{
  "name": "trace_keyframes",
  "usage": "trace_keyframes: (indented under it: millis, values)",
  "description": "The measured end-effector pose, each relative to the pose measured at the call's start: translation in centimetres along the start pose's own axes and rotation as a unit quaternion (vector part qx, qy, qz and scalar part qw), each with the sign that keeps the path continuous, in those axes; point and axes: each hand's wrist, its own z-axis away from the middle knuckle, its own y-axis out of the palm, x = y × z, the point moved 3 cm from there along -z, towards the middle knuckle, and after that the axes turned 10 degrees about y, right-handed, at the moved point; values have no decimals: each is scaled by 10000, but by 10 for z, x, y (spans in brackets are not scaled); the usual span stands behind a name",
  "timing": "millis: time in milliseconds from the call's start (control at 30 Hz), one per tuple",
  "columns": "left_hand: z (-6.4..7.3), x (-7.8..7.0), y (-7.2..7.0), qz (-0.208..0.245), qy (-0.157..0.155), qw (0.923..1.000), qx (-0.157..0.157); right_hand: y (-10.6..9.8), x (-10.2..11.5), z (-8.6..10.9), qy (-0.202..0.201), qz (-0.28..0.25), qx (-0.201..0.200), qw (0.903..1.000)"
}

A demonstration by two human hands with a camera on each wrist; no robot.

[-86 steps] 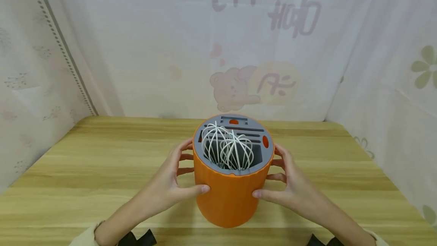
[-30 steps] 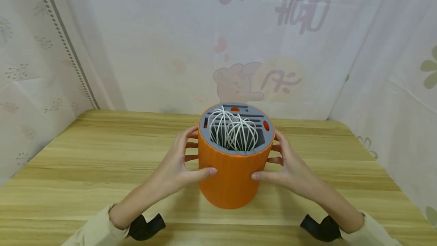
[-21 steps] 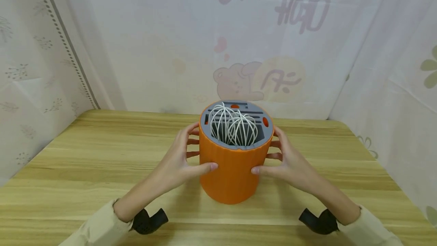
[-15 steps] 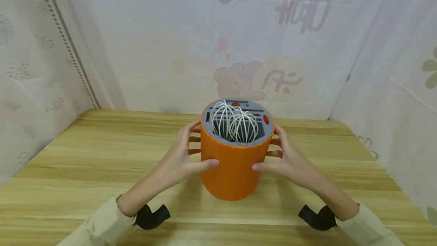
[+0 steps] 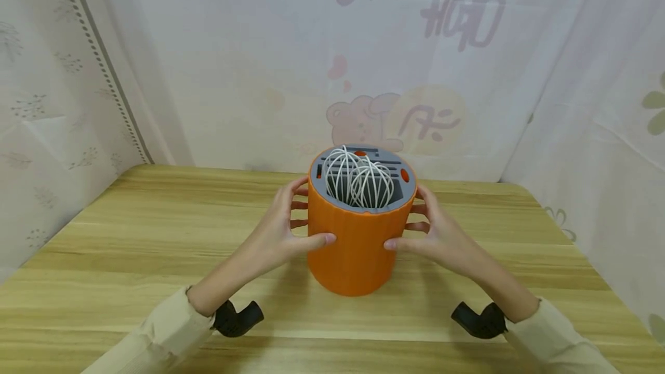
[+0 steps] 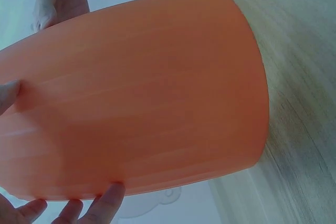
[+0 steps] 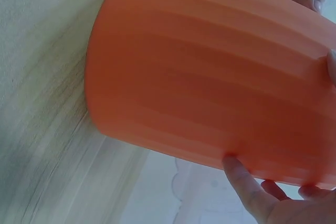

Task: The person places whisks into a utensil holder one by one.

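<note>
An orange round utensil holder (image 5: 353, 258) with a grey slotted top (image 5: 405, 194) stands upright between the two hands. Two whisks (image 5: 337, 175) (image 5: 375, 186) are in its large opening, white wire heads up; their handles are hidden inside. The left hand (image 5: 283, 224) grips the holder's left side, thumb on the front and fingers curled toward the back. On the right side, the right hand (image 5: 436, 229) holds it the same way. Both wrist views show the smooth orange wall (image 6: 157, 87) (image 7: 199, 77) up close. Whether the base touches the table cannot be told.
The wooden table (image 5: 156, 235) carries the scene, its back edge meeting a pale printed curtain (image 5: 234, 74). More patterned cloth hangs at both sides. A black wrist device (image 5: 236, 319) sits under the left wrist and another black device (image 5: 480, 321) under the right.
Both hands have moved the holder away from the body, toward the table's back edge, and its top looks more tilted to the view. The grip is unchanged, and more of both sleeves shows.
</note>
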Motion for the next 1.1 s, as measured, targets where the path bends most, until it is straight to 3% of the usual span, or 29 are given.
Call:
trace_keyframes:
  millis: [667,1100]
  values:
    - [-12,6,0,67,-224,9997,31,-4,-6,-14,305,-98,-22,9995]
    - [-22,15,-3,35,-145,9999,39,-6,-6,-25,325,-396,115,9986]
